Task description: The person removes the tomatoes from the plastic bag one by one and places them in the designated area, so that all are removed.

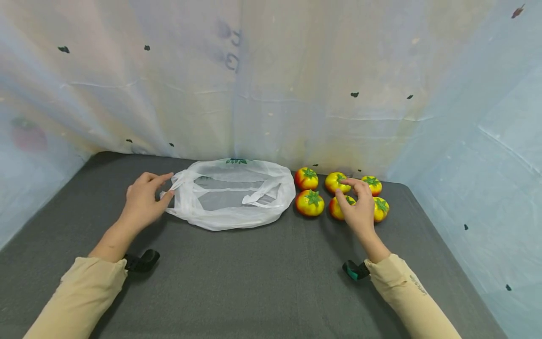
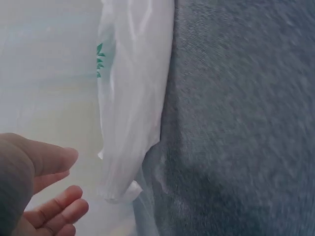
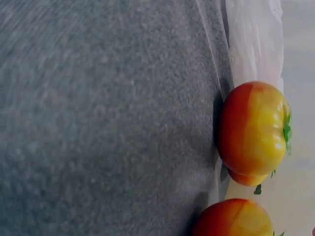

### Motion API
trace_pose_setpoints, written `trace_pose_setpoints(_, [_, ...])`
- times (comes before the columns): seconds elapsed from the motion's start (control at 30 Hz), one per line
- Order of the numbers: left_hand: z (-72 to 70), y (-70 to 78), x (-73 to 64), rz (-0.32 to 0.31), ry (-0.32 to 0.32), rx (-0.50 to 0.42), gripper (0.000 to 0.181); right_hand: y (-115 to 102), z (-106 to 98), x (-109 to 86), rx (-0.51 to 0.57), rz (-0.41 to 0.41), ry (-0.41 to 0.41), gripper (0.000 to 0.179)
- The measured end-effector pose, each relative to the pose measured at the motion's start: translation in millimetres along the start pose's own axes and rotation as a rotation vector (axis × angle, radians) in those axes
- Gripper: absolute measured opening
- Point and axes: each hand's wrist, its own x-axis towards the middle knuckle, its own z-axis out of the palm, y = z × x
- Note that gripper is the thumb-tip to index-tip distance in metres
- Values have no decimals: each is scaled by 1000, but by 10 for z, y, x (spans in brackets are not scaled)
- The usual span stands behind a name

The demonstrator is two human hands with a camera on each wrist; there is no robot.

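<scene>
A white plastic bag lies on the dark table with its mouth spread wide. Beside its bunched left handle is my left hand, thumb and fingers apart. The left wrist view shows that hand with nothing between its fingers and a gap to the bag. My right hand hovers over several red-and-yellow tomatoes with green tops, its thumb and forefinger spread. It partly covers one front tomato. Nearest the bag is another tomato; the right wrist view shows tomatoes but no hand.
Two rows of tomatoes stand right of the bag, including a back-left one and a back-right one. Pale sheeting hangs behind the dark table and along its sides. Each wrist carries a black strap mount.
</scene>
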Motion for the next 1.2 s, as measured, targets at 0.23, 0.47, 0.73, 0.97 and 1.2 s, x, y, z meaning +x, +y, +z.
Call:
trace_pose_setpoints(0.23, [0, 32, -4, 107, -20, 119, 45, -63, 104, 4, 7, -107, -51, 23])
trace_pose_setpoints(0.47, [16, 92, -7, 180, -42, 210, 46, -122, 209, -13, -21, -181, -99, 20])
trace_pose_setpoints(0.73, [20, 176, -16, 209, -45, 261, 45, -187, 311, 0, -14, -269, -138, 21])
trace_pose_setpoints(0.97, [37, 226, -14, 212, -78, 282, 46, -247, 386, -8, -15, -296, -206, 23])
trace_pose_setpoints(1.2, [52, 276, -5, 250, -76, 313, 45, -298, 465, -13, -18, -339, -243, 26])
